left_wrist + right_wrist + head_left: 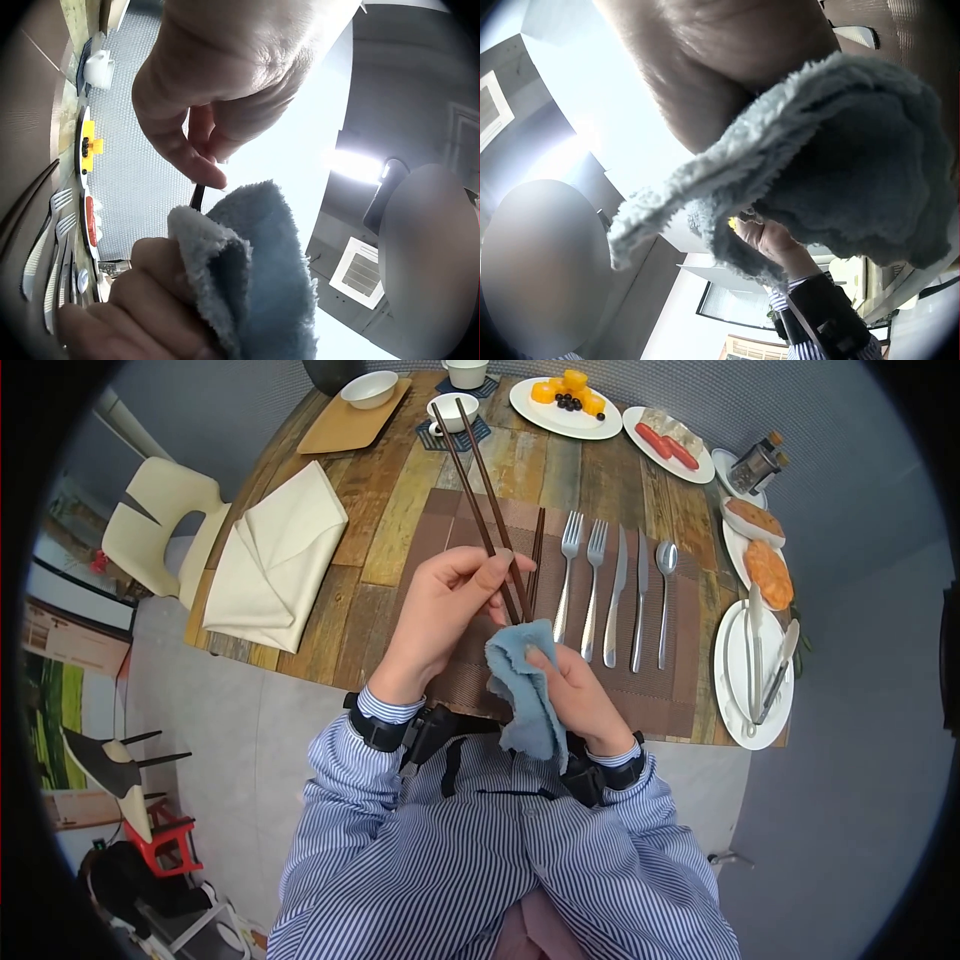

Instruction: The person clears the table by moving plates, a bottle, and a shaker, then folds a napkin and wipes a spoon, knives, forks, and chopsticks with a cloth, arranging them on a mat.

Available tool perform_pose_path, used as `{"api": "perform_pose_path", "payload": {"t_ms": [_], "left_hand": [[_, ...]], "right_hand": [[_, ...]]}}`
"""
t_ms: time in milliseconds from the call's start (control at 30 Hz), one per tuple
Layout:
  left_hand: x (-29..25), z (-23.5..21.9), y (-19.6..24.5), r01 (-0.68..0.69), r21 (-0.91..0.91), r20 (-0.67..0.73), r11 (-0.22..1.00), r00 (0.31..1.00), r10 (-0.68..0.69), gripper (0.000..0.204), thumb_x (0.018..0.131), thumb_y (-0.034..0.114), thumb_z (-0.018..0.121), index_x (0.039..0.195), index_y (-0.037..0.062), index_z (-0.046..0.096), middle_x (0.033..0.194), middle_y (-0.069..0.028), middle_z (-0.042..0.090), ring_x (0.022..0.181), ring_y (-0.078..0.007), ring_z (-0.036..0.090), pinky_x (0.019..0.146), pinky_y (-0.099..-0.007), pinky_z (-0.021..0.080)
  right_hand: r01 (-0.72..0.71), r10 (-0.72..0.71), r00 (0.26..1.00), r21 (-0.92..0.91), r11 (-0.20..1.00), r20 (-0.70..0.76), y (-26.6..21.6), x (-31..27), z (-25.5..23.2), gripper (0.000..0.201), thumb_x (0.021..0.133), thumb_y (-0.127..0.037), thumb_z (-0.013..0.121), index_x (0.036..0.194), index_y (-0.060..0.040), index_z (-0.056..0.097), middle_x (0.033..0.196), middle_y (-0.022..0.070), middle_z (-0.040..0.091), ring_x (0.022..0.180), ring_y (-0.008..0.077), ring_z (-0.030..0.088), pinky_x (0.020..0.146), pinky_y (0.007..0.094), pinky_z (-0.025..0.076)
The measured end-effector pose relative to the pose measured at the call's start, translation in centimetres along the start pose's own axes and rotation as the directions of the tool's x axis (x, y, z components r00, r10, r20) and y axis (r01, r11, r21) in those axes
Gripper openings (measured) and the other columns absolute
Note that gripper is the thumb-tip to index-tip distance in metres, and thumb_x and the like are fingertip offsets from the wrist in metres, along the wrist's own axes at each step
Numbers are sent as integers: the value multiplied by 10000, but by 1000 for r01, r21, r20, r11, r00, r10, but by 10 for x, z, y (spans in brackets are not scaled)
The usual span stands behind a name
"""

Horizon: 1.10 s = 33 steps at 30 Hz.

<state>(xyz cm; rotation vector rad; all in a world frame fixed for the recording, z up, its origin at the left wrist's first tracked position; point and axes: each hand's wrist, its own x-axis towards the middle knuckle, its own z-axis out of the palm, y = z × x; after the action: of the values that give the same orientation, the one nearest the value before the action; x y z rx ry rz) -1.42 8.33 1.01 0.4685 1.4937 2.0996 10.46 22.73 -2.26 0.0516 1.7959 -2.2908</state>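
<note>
My left hand (440,610) pinches a pair of dark brown chopsticks (483,477) between thumb and fingers, their far ends angled up and away over the table. Below it, my right hand (583,698) grips a fluffy blue cloth (527,695), its thumb pressing on the folds. The chopsticks' near ends run into this cloth and are hidden there. In the left wrist view, a short dark length of chopstick shows between the left fingertips and the cloth (274,255). The cloth (870,172) hides most of the right fingers in the right wrist view.
On the brown placemat (685,660) lie more chopsticks (538,555), two forks (570,545), two knives (615,595) and a spoon (665,565). A folded cream cloth (275,555) is at left. Food plates (520,398), cups (455,410) and a plate with tongs (730,705) line the edges.
</note>
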Motion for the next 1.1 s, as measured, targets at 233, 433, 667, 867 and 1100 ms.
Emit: {"api": "perform_pose_path", "payload": {"t_ms": [233, 433, 667, 867, 1100], "left_hand": [[7, -6, -1, -100, 12, -101, 995, 990, 100, 210, 884, 204, 651, 856, -3, 676, 838, -55, 671, 596, -53, 537, 565, -194, 457], [29, -48, 14, -113, 104, -273, 988, 952, 137, 261, 878, 278, 662, 830, 22, 682, 720, 7, 618, 587, -38, 533, 555, -168, 459], [45, -48, -16, 213, 559, -22, 801, 970, -242, 278, 825, 234, 717, 749, -26, 651, 649, -17, 586, 564, -68, 574, 518, -195, 507], [59, -49, -40, 220, 752, -4, 622, 944, -329, 358, 794, 217, 745, 601, 18, 519, 561, -20, 549, 487, -88, 581, 449, -220, 500], [56, -38, -41, 85, 920, -7, 382, 980, -201, 411, 763, 253, 747, 544, 38, 474, 475, -96, 529, 425, -185, 576, 450, -306, 467]], "right_hand": [[74, -73, 997, -220, 973, 12, 6, -2, -4, 347, 998, -282, 431, 1115, 14, 569, 918, 62, 634, 853, 115, 590, 765, 261, 481], [130, -201, 976, -518, 846, -83, -11, -30, -30, 318, 989, -265, 458, 1010, 25, 586, 849, 60, 627, 774, 113, 578, 700, 267, 480], [115, -150, 801, -96, 989, -579, -5, -55, -65, 305, 976, -326, 473, 998, -41, 583, 771, 61, 618, 595, 112, 593, 492, 241, 482], [105, -117, 788, -55, 993, -604, 0, -59, -67, 310, 983, -309, 469, 1022, -22, 580, 789, 33, 618, 636, 85, 568, 560, 225, 470], [105, -117, 796, -55, 993, -593, -3, -61, -67, 312, 987, -295, 474, 1020, -6, 588, 803, 7, 616, 680, 52, 544, 607, 209, 448]]}}
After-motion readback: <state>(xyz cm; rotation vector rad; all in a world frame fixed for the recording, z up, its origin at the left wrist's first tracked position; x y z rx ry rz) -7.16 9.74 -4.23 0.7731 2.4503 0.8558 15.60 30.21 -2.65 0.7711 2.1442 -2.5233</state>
